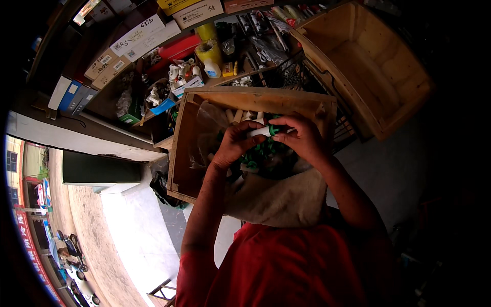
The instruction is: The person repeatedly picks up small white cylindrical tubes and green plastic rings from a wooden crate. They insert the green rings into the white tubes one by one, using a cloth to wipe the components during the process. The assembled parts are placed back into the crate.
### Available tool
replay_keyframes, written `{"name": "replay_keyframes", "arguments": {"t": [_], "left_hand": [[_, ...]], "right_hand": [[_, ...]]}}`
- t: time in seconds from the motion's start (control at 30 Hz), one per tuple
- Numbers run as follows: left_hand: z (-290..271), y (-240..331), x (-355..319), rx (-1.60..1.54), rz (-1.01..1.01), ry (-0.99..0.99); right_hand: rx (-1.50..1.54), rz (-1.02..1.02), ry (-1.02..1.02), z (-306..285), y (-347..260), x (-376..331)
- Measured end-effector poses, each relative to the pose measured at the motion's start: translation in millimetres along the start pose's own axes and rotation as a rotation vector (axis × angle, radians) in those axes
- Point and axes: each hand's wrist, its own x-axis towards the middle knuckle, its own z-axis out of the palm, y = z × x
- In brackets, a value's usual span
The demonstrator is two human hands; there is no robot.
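Observation:
My left hand (235, 145) grips a short white plastic tube (259, 132) held level above a wooden box (255, 93). At the tube's right end sits a green plastic piece (273, 129), pinched in the fingers of my right hand (305, 137). Whether the piece is fully seated on the tube I cannot tell. Below my hands, the box holds many loose green plastic pieces (266, 152), several pale tubes and a clear plastic bag (212, 113). A beige cloth (279, 199) drapes over the near side of the box, partly covering it.
To the far right stands a second wooden box (378, 66), tilted in view. Behind the work box, shelves hold cardboard boxes (143, 36), a yellow roll (208, 50), a white bottle (211, 68) and white pipe fittings (180, 71). A black plastic bag (162, 190) lies at left, beside the doorway.

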Motion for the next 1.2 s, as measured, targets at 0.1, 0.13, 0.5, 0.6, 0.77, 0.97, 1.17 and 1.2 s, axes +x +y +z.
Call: {"name": "replay_keyframes", "arguments": {"t": [0.1,0.13,0.5,0.6,0.77,0.97,1.17,1.2], "left_hand": [[-1.6,-2.0,-0.4,0.014,-0.01,0.003],[-1.3,-1.3,-0.7,0.015,-0.012,0.004],[0.2,-3.4,-0.1,0.011,0.007,0.02],[0.8,-2.3,0.3,0.035,0.013,0.014],[0.2,-7.2,0.2,0.06,-0.015,0.034],[5.5,-3.0,-1.5,0.019,0.041,0.044],[7.1,-10.6,-0.7,0.093,0.092,0.045],[7.3,-11.4,-0.3,0.11,0.105,0.048]], "right_hand": [[0.016,0.014,-0.01,-0.2,0.1,0.1],[0.021,0.021,-0.012,-0.2,0.2,0.1],[0.009,0.012,0.021,1.0,1.5,0.5],[-0.006,0.013,0.025,0.7,4.0,0.3],[-0.067,0.025,0.034,1.0,1.4,0.0],[-0.082,0.03,0.034,-0.1,1.4,-0.1],[-0.185,0.035,-0.001,-1.2,0.7,-0.4],[-0.162,0.033,0.003,-0.7,2.1,-0.4]]}}
